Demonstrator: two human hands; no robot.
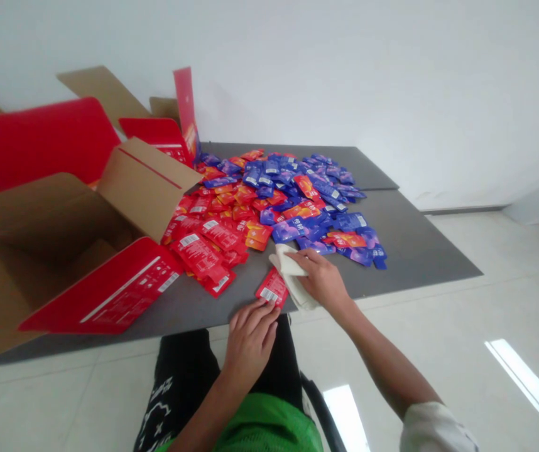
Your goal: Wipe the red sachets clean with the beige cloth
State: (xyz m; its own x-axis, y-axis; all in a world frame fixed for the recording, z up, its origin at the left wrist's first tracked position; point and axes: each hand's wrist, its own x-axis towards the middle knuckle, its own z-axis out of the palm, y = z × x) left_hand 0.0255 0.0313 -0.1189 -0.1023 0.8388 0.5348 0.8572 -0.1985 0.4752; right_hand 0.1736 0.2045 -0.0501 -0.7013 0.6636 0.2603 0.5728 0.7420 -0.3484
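My right hand (323, 279) is closed around a folded white cloth (291, 262), whose lower end hangs down against a small red packet (271, 287) with a white barcode label. That packet lies flat at the near edge of the grey table (392, 251). My left hand (253, 329) has its fingers close together on the packet's near edge, holding it at the table's rim. Just beyond both hands spreads a heap of red packets (198, 254) and blue packets (293, 229), with orange-red ones mixed among them.
A large open red cardboard box (123, 292) lies at the left, its brown flaps spread towards the heap. Behind it stands another red box (156, 132) with raised flaps. A white wall (392, 81) backs the table, and pale tiled floor (509, 301) lies to the right.
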